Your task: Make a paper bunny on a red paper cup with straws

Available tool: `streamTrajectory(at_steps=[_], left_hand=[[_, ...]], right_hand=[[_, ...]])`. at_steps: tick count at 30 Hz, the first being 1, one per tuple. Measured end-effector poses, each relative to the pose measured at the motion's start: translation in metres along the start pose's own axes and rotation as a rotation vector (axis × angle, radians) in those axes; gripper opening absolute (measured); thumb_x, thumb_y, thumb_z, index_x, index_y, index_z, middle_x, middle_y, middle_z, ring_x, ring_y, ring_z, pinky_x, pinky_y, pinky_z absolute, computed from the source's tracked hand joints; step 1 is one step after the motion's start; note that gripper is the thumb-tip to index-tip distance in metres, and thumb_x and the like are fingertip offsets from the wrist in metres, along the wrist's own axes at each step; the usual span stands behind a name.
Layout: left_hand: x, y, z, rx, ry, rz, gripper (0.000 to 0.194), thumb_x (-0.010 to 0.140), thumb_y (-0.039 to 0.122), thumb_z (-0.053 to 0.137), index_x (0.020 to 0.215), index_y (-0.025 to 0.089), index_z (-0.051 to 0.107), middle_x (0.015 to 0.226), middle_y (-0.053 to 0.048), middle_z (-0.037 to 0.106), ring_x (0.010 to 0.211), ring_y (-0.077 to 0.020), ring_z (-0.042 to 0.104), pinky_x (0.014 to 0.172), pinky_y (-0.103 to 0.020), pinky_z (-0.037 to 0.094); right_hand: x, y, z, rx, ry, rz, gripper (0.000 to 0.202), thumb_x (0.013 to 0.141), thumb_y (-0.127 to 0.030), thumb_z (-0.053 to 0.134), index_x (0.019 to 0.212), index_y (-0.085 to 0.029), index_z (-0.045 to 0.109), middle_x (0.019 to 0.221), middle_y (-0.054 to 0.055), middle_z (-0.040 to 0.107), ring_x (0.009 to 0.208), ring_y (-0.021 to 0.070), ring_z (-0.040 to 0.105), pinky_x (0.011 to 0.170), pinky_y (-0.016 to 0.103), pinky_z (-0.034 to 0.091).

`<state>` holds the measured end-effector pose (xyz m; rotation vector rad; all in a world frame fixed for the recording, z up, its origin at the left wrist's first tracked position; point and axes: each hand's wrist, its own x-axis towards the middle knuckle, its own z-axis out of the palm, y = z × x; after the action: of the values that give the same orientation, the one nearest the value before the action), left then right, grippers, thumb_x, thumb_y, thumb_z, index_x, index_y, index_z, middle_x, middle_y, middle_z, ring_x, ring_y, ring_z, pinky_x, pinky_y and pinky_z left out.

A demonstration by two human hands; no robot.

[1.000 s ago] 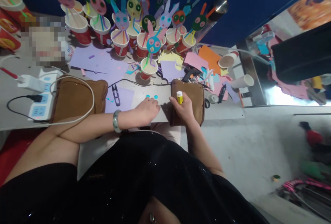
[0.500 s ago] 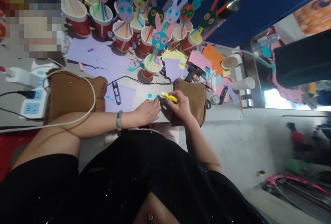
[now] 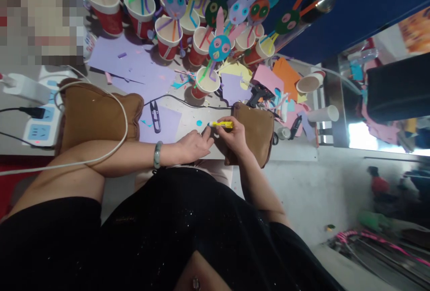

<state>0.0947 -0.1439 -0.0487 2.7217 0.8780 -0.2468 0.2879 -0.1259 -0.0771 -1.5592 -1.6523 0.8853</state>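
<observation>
My right hand (image 3: 233,134) grips a yellow glue stick (image 3: 225,124) whose white end points left. That end is at a small blue paper piece (image 3: 208,124) on the tabletop. My left hand (image 3: 195,146), with a jade-like bangle on its wrist, rests on the table. Its fingers are apart, and one fingertip is against the blue piece. A round blue paper dot (image 3: 199,123) lies just beyond the left fingers. Thread snips (image 3: 155,117) with a dark handle lie on purple paper to the left.
Paper cups (image 3: 168,42) with paper rabbit heads on straws crowd the back. Brown cushions (image 3: 101,111) (image 3: 257,132) flank the hands. A glue gun (image 3: 258,96) sits among paper scraps. At left is a power strip (image 3: 42,125); a white cable (image 3: 125,120) crosses over my left arm.
The glue stick's white end has come down and left onto the small blue piece, and the stick lies more level. My left hand stays nearly in place. The camera view has shifted slightly.
</observation>
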Motion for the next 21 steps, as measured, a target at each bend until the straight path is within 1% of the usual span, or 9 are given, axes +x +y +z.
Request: streamTrajectory(at_steps=[4,7,10,14,17,21], left_hand=[[0.001,-0.001,0.01,0.022,0.053,0.011,0.049,0.105,0.036,0.039,0.138,0.003,0.054,0.156,-0.037,0.038,0.091,-0.0316,0.073,0.077,-0.04,0.047],[0.001,-0.001,0.017,0.035,0.108,0.028,0.045,0.105,0.031,0.036,0.135,0.004,0.056,0.155,-0.036,0.042,0.089,-0.029,0.073,0.078,-0.04,0.047],[0.0,-0.001,0.019,0.04,0.134,0.038,0.043,0.105,0.027,0.033,0.132,0.004,0.058,0.153,-0.035,0.045,0.089,-0.0284,0.072,0.078,-0.04,0.047],[0.0,-0.002,0.018,0.038,0.12,0.038,0.044,0.105,0.026,0.033,0.131,0.003,0.059,0.153,-0.035,0.043,0.09,-0.029,0.072,0.073,-0.041,0.05],[-0.001,-0.003,0.014,0.021,0.104,0.033,0.044,0.104,0.024,0.032,0.13,0.002,0.06,0.151,-0.035,0.045,0.095,-0.0309,0.071,0.07,-0.04,0.052],[-0.004,-0.003,0.002,-0.017,0.022,0.036,0.047,0.104,0.025,0.032,0.137,0.001,0.055,0.155,-0.037,0.039,0.097,-0.0336,0.072,0.067,-0.041,0.054]], right_hand=[[0.001,0.002,0.001,-0.033,-0.019,-0.016,0.016,0.081,-0.033,0.068,0.09,-0.021,0.063,0.075,-0.002,0.066,0.063,0.0125,0.058,0.062,0.027,0.048],[0.002,0.002,0.001,-0.063,-0.028,-0.034,0.015,0.082,-0.033,0.066,0.09,-0.021,0.063,0.075,-0.001,0.067,0.062,0.0122,0.057,0.061,0.026,0.048],[0.003,0.001,0.001,-0.086,-0.027,-0.045,0.015,0.082,-0.034,0.066,0.09,-0.022,0.062,0.076,-0.001,0.068,0.062,0.012,0.058,0.06,0.026,0.048],[0.002,0.002,0.002,-0.126,-0.028,-0.061,0.015,0.082,-0.033,0.065,0.091,-0.022,0.061,0.076,-0.001,0.068,0.061,0.0123,0.058,0.061,0.026,0.049],[0.001,0.002,0.003,-0.188,-0.029,-0.105,0.014,0.084,-0.034,0.064,0.091,-0.022,0.062,0.078,0.001,0.07,0.064,0.0139,0.06,0.064,0.028,0.051],[-0.001,0.004,0.003,-0.316,-0.062,-0.195,0.015,0.087,-0.038,0.064,0.093,-0.024,0.063,0.086,0.005,0.073,0.072,0.018,0.065,0.071,0.032,0.054]])
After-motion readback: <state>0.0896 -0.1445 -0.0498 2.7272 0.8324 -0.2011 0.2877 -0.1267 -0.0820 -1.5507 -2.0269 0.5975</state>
